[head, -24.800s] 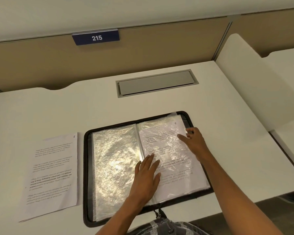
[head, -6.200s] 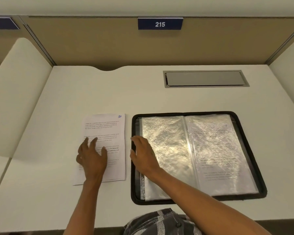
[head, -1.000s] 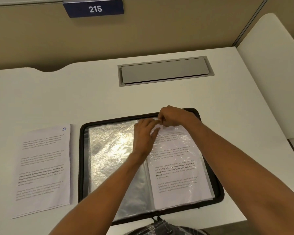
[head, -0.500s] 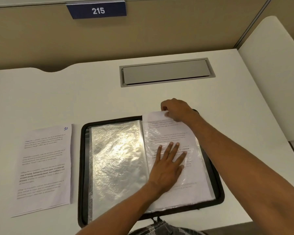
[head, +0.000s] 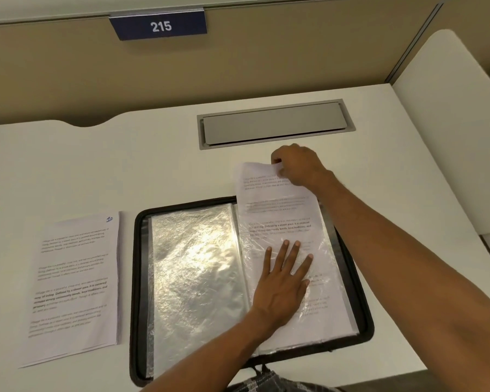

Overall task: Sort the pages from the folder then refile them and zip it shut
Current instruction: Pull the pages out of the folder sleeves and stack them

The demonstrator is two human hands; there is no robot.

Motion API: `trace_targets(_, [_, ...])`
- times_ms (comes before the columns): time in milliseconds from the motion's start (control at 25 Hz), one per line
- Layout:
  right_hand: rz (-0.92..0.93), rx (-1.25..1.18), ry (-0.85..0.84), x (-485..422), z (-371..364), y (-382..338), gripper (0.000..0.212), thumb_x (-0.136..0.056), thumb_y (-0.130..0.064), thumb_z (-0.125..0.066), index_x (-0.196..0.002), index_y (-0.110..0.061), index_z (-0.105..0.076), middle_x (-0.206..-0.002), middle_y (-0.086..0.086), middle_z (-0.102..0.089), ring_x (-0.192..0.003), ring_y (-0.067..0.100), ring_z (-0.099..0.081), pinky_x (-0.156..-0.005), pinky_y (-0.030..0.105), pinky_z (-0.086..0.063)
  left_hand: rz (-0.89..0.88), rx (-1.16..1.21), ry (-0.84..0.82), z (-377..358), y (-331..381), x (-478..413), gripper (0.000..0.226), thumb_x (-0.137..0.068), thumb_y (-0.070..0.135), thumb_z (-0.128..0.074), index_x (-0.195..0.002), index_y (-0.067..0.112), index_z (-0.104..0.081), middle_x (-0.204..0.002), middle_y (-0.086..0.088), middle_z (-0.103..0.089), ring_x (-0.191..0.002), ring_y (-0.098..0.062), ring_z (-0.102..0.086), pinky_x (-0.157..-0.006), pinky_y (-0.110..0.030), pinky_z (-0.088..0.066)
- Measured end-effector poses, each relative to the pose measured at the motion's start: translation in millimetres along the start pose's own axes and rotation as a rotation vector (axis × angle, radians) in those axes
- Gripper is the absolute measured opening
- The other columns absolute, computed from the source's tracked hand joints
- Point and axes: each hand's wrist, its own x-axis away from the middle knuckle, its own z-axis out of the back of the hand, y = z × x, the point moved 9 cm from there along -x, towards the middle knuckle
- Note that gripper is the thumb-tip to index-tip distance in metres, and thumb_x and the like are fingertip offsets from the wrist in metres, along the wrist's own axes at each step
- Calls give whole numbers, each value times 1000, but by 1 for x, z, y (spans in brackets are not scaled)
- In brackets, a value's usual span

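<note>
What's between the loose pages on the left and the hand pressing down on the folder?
In the head view: a narrow bare strip of desk, the folder's black zip edge, then a shiny plastic sleeve reaching to the left hand.

The open folder [head: 135, 278] fills the desk [head: 153, 165] before me; my left hand [head: 283, 284] flat on its right half and my right hand [head: 297, 165], pinching a page [head: 269, 193] at its far edge, block that side. Bare desk lies behind the folder and the loose pages [head: 74, 278] to its left, up to the flush grey hatch [head: 275, 124]; the back panel [head: 238, 66] and right divider [head: 450, 137] wall it in.
</note>
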Motion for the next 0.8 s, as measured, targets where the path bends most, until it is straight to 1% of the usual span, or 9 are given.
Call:
trace_targets(120, [36, -35, 131, 1, 39, -5, 13, -88, -4, -66, -90, -16, -71, -90, 6, -71, -79, 28, -66, -69, 32, -47, 2, 6, 3, 2, 0, 0, 55, -113, 45, -24, -166, 32, -18, -175, -4, 0, -161, -25, 11, -128, -60, -2])
trace_targets(240, [60, -39, 197, 10, 74, -11, 13, -87, -3, -63, -88, -14, -70, -86, 6, -70, -79, 28, -64, -70, 30, -40, -3, 8, 5, 1, 0, 0, 55, -113, 45, -25, -166, 33, -18, -175, -2, 0, -161, -25, 10, -127, -60, -2])
trace_targets(440, [105, 12, 353, 44, 129, -31, 6, -91, -11, -68, -94, -15, -72, -83, 0, -61, -84, 25, -60, -73, 30, -34, 6, 0, -20, 1, 0, -2, 55, -112, 47, -24, -166, 35, -15, -175, -1, 2, -160, -23, 13, -126, -60, 1])
trace_targets(480, [111, 5, 392, 54, 141, -36, 6, -91, -12, -68, -94, -16, -72, -84, 0, -62, -85, 23, -60, -72, 29, -34, 2, 0, -28, 1, -1, -2, 55, -112, 48, -23, -166, 36, -15, -175, -1, 3, -160, -23, 14, -126, -60, 2])
trace_targets(560, [142, -12, 461, 75, 160, -47, 6, -91, -13, -68, -94, -17, -72, -88, 1, -69, -85, 22, -62, -70, 31, -41, -4, 16, -20, 1, -2, -2, 55, -112, 49, -22, -165, 36, -16, -175, 0, 2, -160, -22, 14, -126, -60, 2])
trace_targets(640, [175, -6, 512, 99, 175, -64, 7, -92, -13, -67, -92, -19, -72, -87, 0, -71, -82, 22, -63, -72, 35, -51, 2, 31, -2, 4, 0, -1, 54, -112, 50, -21, -164, 37, -20, -175, 1, -2, -160, -21, 12, -125, -61, 2])
trace_targets(680, [189, -8, 538, 112, 181, -72, 8, -92, -14, -67, -91, -20, -71, -85, -1, -70, -80, 21, -63, -73, 37, -53, 8, 40, 4, 7, 0, -2, 54, -111, 50, -20, -164, 37, -20, -175, 2, -2, -160, -20, 11, -125, -61, 2])
trace_targets(760, [231, -14, 597, 138, 189, -93, 8, -90, -13, -67, -89, -21, -70, -83, -3, -70, -76, 19, -62, -72, 38, -55, 9, 66, 51, 19, 1, 1, 53, -112, 50, -18, -164, 38, -21, -175, 5, -5, -161, -16, 7, -125, -59, 4])
trace_targets(800, [256, -12, 620, 150, 190, -103, 9, -90, -12, -68, -88, -21, -69, -82, -4, -70, -75, 18, -62, -71, 37, -54, 16, 102, 104, 28, 0, 3, 52, -112, 49, -19, -163, 38, -24, -174, 7, -9, -161, -14, 1, -126, -57, 3])
